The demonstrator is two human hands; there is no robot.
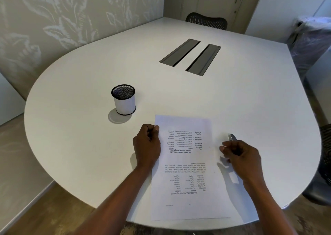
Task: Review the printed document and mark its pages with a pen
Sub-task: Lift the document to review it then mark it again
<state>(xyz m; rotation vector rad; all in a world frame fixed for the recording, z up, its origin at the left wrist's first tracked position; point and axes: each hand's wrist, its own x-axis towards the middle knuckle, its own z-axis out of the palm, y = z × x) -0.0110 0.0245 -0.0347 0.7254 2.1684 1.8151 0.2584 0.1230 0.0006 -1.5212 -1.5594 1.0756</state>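
One white printed sheet of dark text (186,165) lies near the front edge of the pale rounded surface (89,127), its print upside down to the person. The left hand (146,145) pinches its upper left corner in a closed grip. The right hand (240,156) curls beside the right edge, seemingly around a silvery pen (232,137). My guess is the page is being settled; next, turn it readable and bring the pen tip down.

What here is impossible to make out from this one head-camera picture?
- Printed white paper document: text too small and upside down.
- Silver pen: mostly hidden behind right hand.
- Black mesh pen cup: inside too dark.
- Pages beneath: covered by the top sheet.
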